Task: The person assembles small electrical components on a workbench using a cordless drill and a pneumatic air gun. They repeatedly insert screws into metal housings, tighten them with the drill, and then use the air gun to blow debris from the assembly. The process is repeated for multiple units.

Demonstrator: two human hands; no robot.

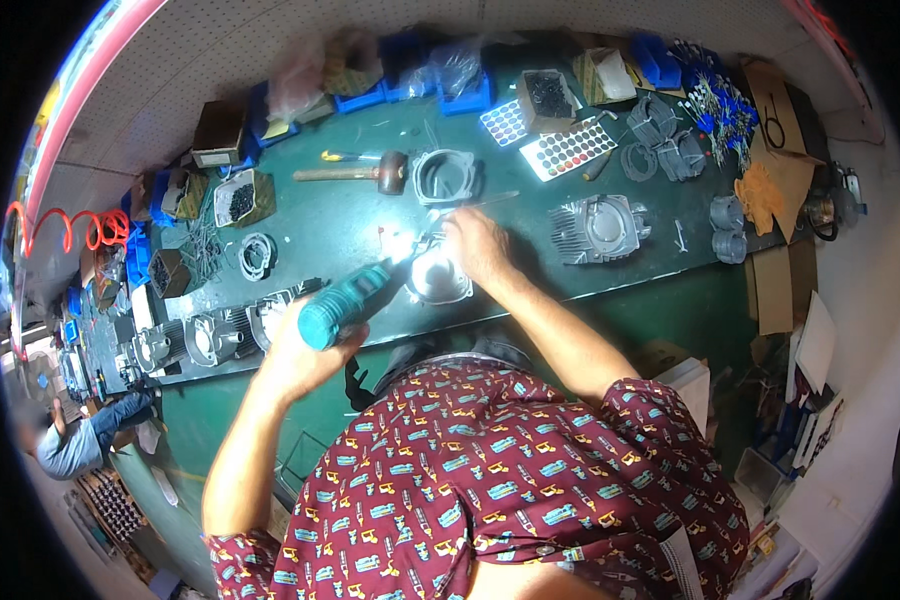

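My left hand (315,362) is wrapped round a teal power screwdriver (342,306), whose nose points right toward a round silver metal housing (440,278) near the bench's front edge. At the far side of that housing is my right hand (478,246), fingers bent and drawn together beside the tool's tip. What those fingers pinch is hidden, and glare washes out the spot. A thin metal strip (498,199) lies just beyond them. Farther back rests a grey ring-shaped casting (444,178), with a mallet (390,174) on its left.
A finned metal housing (600,228) sits to the right on the green bench (530,215). More castings (210,338) line the front edge at left. Boxes of small parts (242,198) and blue bins (465,95) stand along the back. Another person (75,440) is at far left.
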